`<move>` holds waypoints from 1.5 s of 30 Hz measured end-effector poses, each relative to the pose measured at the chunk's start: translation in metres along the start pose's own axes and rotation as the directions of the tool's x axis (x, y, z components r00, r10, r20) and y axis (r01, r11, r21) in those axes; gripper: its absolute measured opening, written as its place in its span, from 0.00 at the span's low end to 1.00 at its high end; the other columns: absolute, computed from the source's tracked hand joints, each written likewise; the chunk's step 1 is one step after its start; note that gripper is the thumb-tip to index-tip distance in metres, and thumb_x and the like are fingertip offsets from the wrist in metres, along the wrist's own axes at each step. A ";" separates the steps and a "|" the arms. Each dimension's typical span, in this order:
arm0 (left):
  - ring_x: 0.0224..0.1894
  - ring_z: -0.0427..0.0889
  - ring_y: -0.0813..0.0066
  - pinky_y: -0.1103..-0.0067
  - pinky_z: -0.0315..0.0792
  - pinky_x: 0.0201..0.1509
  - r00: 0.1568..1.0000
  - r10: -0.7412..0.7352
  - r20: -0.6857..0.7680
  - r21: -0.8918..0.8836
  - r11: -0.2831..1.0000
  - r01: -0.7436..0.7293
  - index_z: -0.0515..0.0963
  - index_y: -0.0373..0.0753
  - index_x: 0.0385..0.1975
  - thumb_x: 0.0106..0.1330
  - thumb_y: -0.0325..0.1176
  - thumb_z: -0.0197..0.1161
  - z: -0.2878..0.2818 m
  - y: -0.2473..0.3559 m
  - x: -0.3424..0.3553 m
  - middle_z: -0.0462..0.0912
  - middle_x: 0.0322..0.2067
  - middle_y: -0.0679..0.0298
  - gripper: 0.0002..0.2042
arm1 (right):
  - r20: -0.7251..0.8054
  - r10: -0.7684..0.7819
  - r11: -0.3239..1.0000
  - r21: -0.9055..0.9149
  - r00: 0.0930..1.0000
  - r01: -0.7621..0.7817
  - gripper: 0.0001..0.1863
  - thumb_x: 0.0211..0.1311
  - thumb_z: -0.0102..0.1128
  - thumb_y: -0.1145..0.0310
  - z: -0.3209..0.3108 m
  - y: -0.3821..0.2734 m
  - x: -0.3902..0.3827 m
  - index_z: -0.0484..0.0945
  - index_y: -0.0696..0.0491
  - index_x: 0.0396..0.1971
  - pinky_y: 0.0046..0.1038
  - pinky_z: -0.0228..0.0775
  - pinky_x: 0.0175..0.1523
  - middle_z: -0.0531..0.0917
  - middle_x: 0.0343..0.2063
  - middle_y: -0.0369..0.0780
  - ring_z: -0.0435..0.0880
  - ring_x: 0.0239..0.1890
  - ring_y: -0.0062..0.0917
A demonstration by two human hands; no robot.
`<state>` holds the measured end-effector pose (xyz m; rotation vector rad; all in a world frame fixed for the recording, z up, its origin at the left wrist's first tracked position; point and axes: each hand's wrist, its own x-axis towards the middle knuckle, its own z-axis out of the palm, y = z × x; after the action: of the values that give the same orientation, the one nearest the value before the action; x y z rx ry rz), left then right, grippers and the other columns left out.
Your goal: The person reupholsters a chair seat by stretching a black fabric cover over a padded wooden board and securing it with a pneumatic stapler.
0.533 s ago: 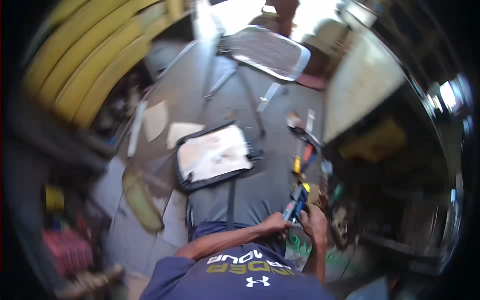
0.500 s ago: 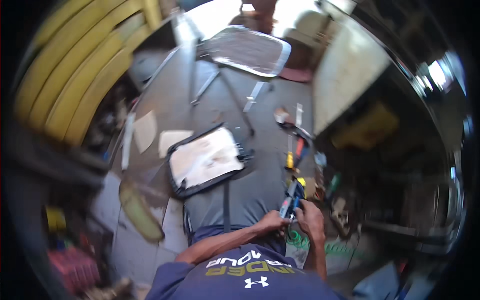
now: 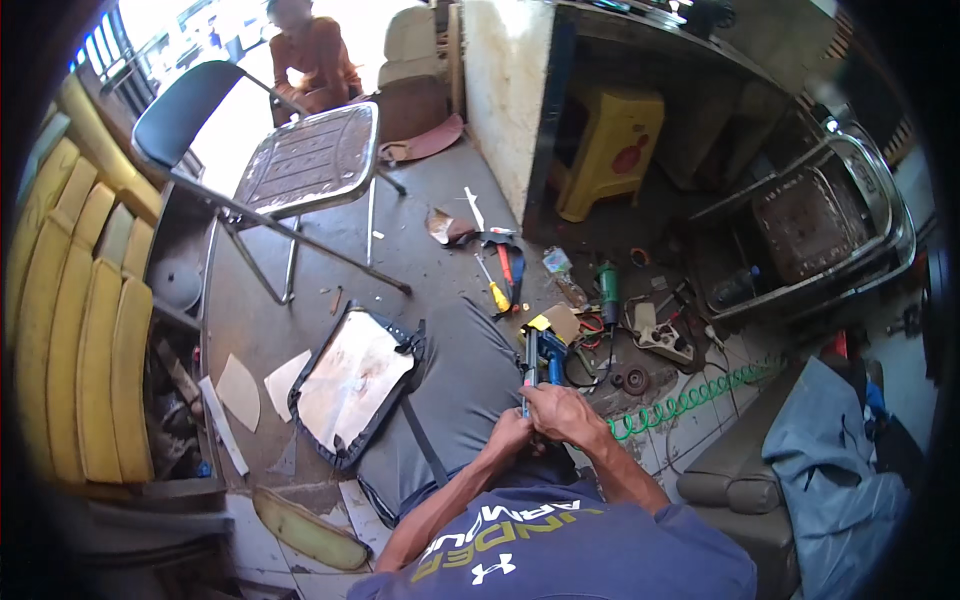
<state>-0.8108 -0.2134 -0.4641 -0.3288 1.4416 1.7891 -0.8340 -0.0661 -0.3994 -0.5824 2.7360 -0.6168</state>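
Both my hands are close together in front of my shirt, on a blue and silver air stapler (image 3: pixel 540 362). My left hand (image 3: pixel 512 432) is closed at the lower end of its silver magazine. My right hand (image 3: pixel 563 412) wraps around the near end of the blue part, and the fingers partly hide each other. A chair seat pad (image 3: pixel 350 385) lies to the left against my leg, its pale board face up and black cover folded over the edges. A dark strap (image 3: pixel 425 440) runs beside it across my trousers.
A green coiled hose (image 3: pixel 690 398) stretches right. Ahead lie a yellow-handled screwdriver (image 3: pixel 498 296), a green power tool (image 3: pixel 608 290) and a power strip (image 3: pixel 665 342). A folding chair (image 3: pixel 310 160) stands ahead left; another person (image 3: pixel 318 60) sits beyond. Yellow stacked pads (image 3: pixel 75 340) line the left.
My view has turned to the right and sharpened, showing more of the right side and the whole folding chair. Both hands remain on the stapler, which now points more straight ahead.
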 end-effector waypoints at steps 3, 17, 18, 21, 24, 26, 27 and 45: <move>0.19 0.80 0.70 0.74 0.75 0.22 0.999 0.030 0.027 -0.054 0.998 -0.029 0.79 0.32 0.34 0.69 0.34 0.59 0.000 -0.001 0.004 0.81 0.21 0.59 0.10 | 0.002 0.012 0.999 -0.031 1.000 -0.012 0.16 0.62 0.57 0.69 0.001 -0.001 0.003 0.79 0.56 0.48 0.49 0.79 0.45 0.85 0.37 0.51 0.86 0.41 0.51; 0.20 0.81 0.71 0.75 0.75 0.23 0.997 0.068 0.040 -0.107 0.992 -0.063 0.79 0.32 0.35 0.70 0.35 0.61 -0.006 0.000 0.007 0.82 0.23 0.60 0.10 | -0.139 -0.113 0.992 -0.068 0.984 0.105 0.09 0.59 0.60 0.69 0.008 -0.001 0.011 0.79 0.56 0.37 0.48 0.80 0.40 0.85 0.31 0.51 0.88 0.37 0.49; 0.20 0.81 0.71 0.75 0.75 0.23 0.996 0.074 0.049 -0.114 0.991 -0.068 0.79 0.32 0.35 0.70 0.35 0.61 -0.006 0.000 0.008 0.83 0.23 0.60 0.10 | -0.119 -0.095 0.994 -0.066 0.988 0.087 0.09 0.59 0.60 0.70 0.006 -0.002 0.012 0.79 0.56 0.37 0.48 0.80 0.40 0.85 0.31 0.52 0.88 0.37 0.49; 0.21 0.81 0.71 0.75 0.76 0.23 0.996 0.073 0.056 -0.117 0.991 -0.066 0.78 0.32 0.37 0.71 0.35 0.60 -0.007 -0.002 0.007 0.83 0.24 0.60 0.10 | -0.062 -0.037 0.998 -0.046 0.997 0.034 0.08 0.59 0.60 0.70 0.005 -0.004 0.015 0.79 0.56 0.37 0.49 0.80 0.40 0.85 0.31 0.52 0.88 0.37 0.50; 0.21 0.81 0.72 0.75 0.76 0.23 0.997 0.060 0.047 -0.096 0.994 -0.055 0.78 0.32 0.38 0.72 0.35 0.60 -0.006 -0.002 0.010 0.83 0.25 0.60 0.11 | -0.097 -0.061 0.998 -0.032 0.993 0.058 0.08 0.59 0.60 0.70 0.011 0.005 0.015 0.79 0.56 0.37 0.49 0.79 0.39 0.85 0.32 0.52 0.88 0.37 0.50; 0.21 0.81 0.72 0.75 0.77 0.23 0.997 0.060 0.039 -0.109 0.993 -0.055 0.77 0.32 0.38 0.72 0.35 0.60 -0.008 -0.004 0.011 0.83 0.26 0.60 0.11 | -0.074 -0.056 0.998 -0.008 0.996 0.055 0.08 0.60 0.59 0.69 0.005 0.001 0.016 0.79 0.56 0.37 0.50 0.79 0.40 0.85 0.32 0.53 0.88 0.37 0.51; 0.21 0.82 0.72 0.76 0.77 0.23 0.997 0.064 0.031 -0.089 0.994 -0.061 0.77 0.32 0.39 0.72 0.35 0.59 -0.010 -0.004 0.011 0.83 0.26 0.60 0.10 | -0.062 -0.053 0.999 0.003 0.997 0.054 0.08 0.60 0.59 0.69 0.003 0.000 0.018 0.79 0.57 0.37 0.50 0.79 0.40 0.85 0.32 0.53 0.88 0.38 0.51; 0.17 0.80 0.71 0.76 0.75 0.20 1.000 0.006 -0.006 -0.046 0.999 -0.006 0.77 0.33 0.35 0.73 0.37 0.60 -0.004 0.002 0.016 0.78 0.19 0.63 0.12 | -0.078 -0.051 0.991 0.120 0.996 0.060 0.10 0.60 0.62 0.67 0.014 0.031 0.026 0.78 0.57 0.35 0.48 0.79 0.41 0.84 0.28 0.52 0.88 0.36 0.50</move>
<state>-0.8235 -0.2108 -0.4745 -0.3542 1.4088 1.8293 -0.8622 -0.0572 -0.4306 -0.6190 2.7342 -0.8291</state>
